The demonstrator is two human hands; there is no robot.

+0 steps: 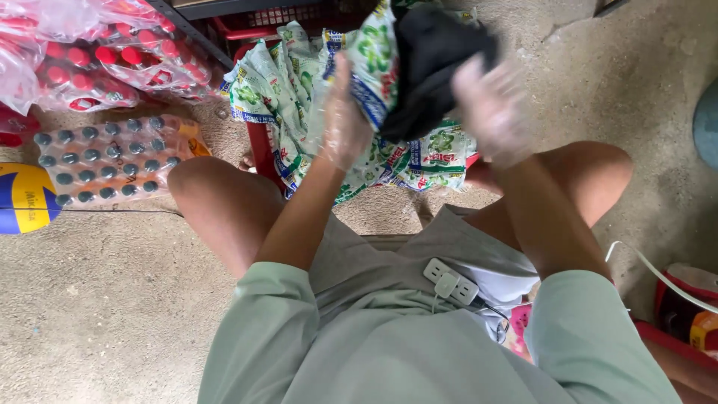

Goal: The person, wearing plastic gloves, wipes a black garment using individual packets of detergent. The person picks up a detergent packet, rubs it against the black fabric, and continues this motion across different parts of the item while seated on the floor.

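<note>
While the person sits low on the concrete floor (112,314), both hands are raised over a red crate (262,150) heaped with green and white sachets (277,97). The left hand (342,120), gloved in clear plastic, grips one sachet (374,67) with curled fingers. The right hand (490,108), blurred, touches the black cloth (430,63) against that sachet; its grip cannot be told. Farther left lie shrink-wrapped bottle packs (112,161), with red-capped ones (97,60) beyond.
</note>
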